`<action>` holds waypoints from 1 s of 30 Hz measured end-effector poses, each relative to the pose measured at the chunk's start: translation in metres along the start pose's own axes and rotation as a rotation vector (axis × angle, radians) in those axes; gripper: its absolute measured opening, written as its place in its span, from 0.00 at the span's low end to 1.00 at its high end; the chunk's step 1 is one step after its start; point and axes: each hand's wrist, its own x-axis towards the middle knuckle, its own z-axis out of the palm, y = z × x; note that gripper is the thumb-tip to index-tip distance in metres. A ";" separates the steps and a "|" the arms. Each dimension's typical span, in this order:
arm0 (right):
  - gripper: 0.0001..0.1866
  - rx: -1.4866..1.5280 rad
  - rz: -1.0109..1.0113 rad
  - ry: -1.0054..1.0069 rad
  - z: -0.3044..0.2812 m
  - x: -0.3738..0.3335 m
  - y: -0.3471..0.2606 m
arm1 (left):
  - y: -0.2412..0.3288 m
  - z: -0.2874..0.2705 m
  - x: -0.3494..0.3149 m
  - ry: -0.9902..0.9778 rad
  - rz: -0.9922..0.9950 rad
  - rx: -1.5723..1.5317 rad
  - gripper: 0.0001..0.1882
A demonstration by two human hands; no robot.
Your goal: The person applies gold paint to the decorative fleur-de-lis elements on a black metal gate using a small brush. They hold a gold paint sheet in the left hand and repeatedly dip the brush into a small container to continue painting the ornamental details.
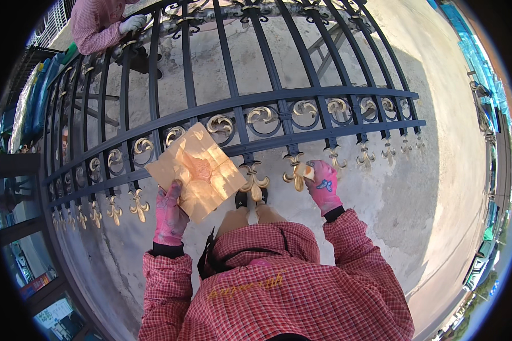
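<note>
My left hand (171, 219), in a pink glove, grips the lower left edge of a square of brown cardboard (215, 152) with gold, paint-like smears in its middle. The cardboard is held out flat, overlapping the near rail of a dark metal fence panel (279, 138). In my right hand (325, 190), also pink-gloved with a blue butterfly on the back, is a small pale pad or sponge (309, 172) with a gold-brown stain. The fingers are closed round it, and it lies against a gold fleur-de-lis finial (294, 172) on the fence's near edge. Another gold finial (254, 179) sits beside the cardboard.
Gold scrolls (261, 115) fill the dark rings between the two near rails. At the far left another person's gloved hand (132, 24) rests on the panel. A metal stand (331, 50) shows beneath the bars. Glass-paned frames (25, 253) stand at the left edge.
</note>
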 end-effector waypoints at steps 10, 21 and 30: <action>0.23 -0.067 -0.049 -0.112 0.019 0.010 -0.017 | 0.010 -0.017 0.005 0.076 0.037 0.030 0.22; 0.23 -0.051 0.031 0.007 0.015 0.004 -0.012 | 0.013 -0.022 0.007 0.096 0.028 0.013 0.22; 0.23 0.024 0.206 0.177 0.016 0.015 -0.004 | 0.016 -0.019 0.012 0.062 0.031 0.029 0.22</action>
